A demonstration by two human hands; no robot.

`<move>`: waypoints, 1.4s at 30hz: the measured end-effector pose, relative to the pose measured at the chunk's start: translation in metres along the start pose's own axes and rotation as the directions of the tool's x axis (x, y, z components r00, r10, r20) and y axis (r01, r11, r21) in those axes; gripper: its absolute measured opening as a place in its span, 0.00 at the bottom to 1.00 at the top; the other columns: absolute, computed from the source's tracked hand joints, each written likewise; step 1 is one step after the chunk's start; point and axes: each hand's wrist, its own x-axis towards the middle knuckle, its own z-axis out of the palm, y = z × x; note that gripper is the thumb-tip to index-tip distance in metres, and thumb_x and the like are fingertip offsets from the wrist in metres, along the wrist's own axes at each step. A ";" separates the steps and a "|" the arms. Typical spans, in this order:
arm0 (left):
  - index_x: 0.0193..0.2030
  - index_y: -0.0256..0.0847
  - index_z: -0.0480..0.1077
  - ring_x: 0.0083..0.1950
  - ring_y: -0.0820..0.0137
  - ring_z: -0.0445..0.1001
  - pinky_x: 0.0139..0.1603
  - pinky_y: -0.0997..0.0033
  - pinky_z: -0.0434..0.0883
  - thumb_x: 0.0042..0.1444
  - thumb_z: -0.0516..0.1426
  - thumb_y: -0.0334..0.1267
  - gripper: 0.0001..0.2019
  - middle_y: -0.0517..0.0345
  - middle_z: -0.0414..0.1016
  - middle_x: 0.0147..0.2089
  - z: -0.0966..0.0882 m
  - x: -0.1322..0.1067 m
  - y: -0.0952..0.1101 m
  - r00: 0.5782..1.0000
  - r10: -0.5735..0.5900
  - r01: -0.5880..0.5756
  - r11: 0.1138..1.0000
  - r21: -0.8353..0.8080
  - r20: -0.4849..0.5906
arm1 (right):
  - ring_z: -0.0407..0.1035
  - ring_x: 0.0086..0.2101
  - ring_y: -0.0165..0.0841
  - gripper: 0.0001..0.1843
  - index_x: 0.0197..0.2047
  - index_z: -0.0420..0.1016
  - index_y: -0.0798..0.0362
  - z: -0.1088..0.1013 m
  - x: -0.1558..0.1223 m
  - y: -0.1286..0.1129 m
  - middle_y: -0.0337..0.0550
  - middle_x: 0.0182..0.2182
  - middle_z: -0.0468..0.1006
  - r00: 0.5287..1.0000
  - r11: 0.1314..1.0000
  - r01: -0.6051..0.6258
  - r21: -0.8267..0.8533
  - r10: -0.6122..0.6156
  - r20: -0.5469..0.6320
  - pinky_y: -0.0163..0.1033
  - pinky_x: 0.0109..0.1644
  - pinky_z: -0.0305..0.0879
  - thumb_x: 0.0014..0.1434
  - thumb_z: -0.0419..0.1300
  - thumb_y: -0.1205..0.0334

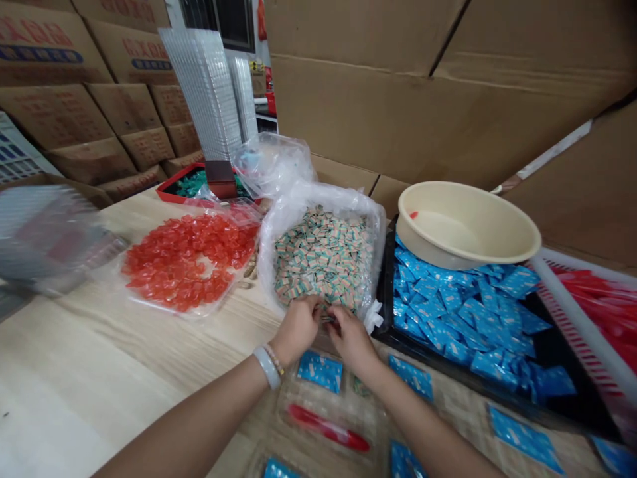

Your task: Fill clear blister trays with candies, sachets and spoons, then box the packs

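My left hand [300, 326] and my right hand [351, 340] meet at the near edge of a clear plastic bag [269, 265], opened wide. The bag is full of small flat pieces [323, 255] striped green and beige. Fingers of both hands are closed in a pinch, with a few striped pieces [327, 318] showing between the fingertips; how many is hidden. Below my hands lie blue printed packets [320, 372] and a long red wrapped item [328, 427], blurred, in clear plastic trays.
Left of the bag, red wrapped pieces [186, 265] lie on clear plastic. A black tray [385, 299] of blue packets stands right, a cream basin [468, 226] resting on it. Behind are a red tray [174, 196], stacked clear trays [204, 93] and cardboard boxes [368, 119].
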 end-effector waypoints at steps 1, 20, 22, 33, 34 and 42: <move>0.38 0.37 0.68 0.39 0.70 0.70 0.41 0.72 0.64 0.51 0.47 0.27 0.12 0.53 0.73 0.37 0.001 0.000 0.001 1.000 -0.007 0.007 1.000 -0.012 0.000 | 0.63 0.36 0.35 0.15 0.38 0.64 0.55 0.000 0.001 -0.001 0.45 0.33 0.68 1.000 1.000 -0.003 0.006 0.003 -0.004 0.42 0.40 0.61 0.46 0.48 0.76; 0.41 0.37 0.69 0.42 0.69 0.70 0.45 0.72 0.64 0.51 0.50 0.30 0.12 0.52 0.73 0.41 -0.006 0.002 -0.003 0.996 -0.051 0.047 0.998 -0.050 -0.079 | 0.61 0.35 0.35 0.10 0.33 0.64 0.54 -0.004 -0.002 -0.010 0.44 0.32 0.67 1.000 0.996 0.000 -0.087 0.002 0.024 0.40 0.39 0.59 0.48 0.50 0.75; 0.42 0.37 0.69 0.43 0.68 0.70 0.45 0.71 0.64 0.51 0.50 0.31 0.12 0.52 0.74 0.41 -0.011 0.002 -0.006 0.998 -0.031 0.031 1.000 -0.004 -0.052 | 0.61 0.35 0.35 0.09 0.31 0.64 0.54 -0.004 -0.002 -0.012 0.44 0.31 0.67 0.999 0.995 0.025 -0.094 -0.022 0.032 0.39 0.38 0.59 0.47 0.50 0.76; 0.36 0.37 0.71 0.36 0.69 0.70 0.38 0.73 0.63 0.50 0.49 0.31 0.11 0.52 0.74 0.35 -0.021 0.009 -0.012 0.987 0.024 -0.047 0.989 0.140 0.160 | 0.60 0.26 0.29 0.03 0.28 0.61 0.53 -0.019 0.006 0.003 0.37 0.24 0.64 0.998 0.977 -0.049 0.209 0.040 0.047 0.34 0.30 0.58 0.48 0.51 0.70; 0.35 0.36 0.71 0.36 0.69 0.70 0.38 0.73 0.63 0.50 0.49 0.32 0.11 0.52 0.74 0.35 -0.020 0.012 -0.013 0.987 0.022 -0.045 0.989 0.144 0.158 | 0.60 0.25 0.29 0.02 0.28 0.61 0.53 -0.019 0.009 0.005 0.36 0.23 0.64 0.995 0.959 -0.092 0.267 0.080 0.055 0.34 0.29 0.58 0.48 0.51 0.68; 0.33 0.35 0.72 0.36 0.67 0.69 0.39 0.70 0.62 0.47 0.49 0.29 0.11 0.49 0.73 0.32 -0.028 0.013 -0.021 0.982 0.048 -0.084 0.977 0.194 0.185 | 0.60 0.21 0.25 0.03 0.26 0.65 0.54 -0.015 0.040 0.004 0.33 0.19 0.64 0.962 0.965 -0.143 0.221 0.083 0.260 0.29 0.24 0.56 0.46 0.52 0.71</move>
